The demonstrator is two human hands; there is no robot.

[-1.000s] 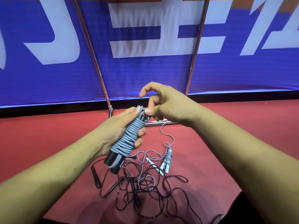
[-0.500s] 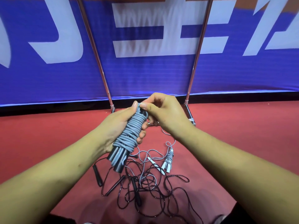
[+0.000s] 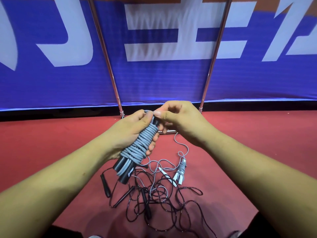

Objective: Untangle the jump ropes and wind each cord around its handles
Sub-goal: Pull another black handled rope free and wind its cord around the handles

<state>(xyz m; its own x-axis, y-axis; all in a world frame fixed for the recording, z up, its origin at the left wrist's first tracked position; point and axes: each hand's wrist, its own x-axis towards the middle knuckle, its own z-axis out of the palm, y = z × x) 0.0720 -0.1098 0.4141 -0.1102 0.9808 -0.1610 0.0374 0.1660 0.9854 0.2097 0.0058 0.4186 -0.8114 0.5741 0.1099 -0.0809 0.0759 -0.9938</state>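
The left forearm (image 3: 60, 177) and right forearm (image 3: 248, 169) are bare, with no sleeve up to the frame's edge. The left hand (image 3: 132, 134) and right hand (image 3: 180, 121) have short, plain nails. Dark clothing (image 3: 267, 225) shows at the bottom right.

Legend to my remote head-camera view. The thick cord (image 3: 144, 143) is mid-grey. Its paired handles (image 3: 126, 176) are matt black, and one bears a slanted white mark. The floor (image 3: 51, 143) is uniform red. On it I see thin cords (image 3: 154, 200) of glossy black with slim black grips (image 3: 105, 184), and a pale grey cord (image 3: 181, 143) with white handles (image 3: 178, 177). The banner (image 3: 154, 79) is saturated blue with large white characters (image 3: 168, 31), an orange strip (image 3: 240, 2) at its top and a black band (image 3: 51, 112) at its foot. The poles (image 3: 106, 54) are silvery.
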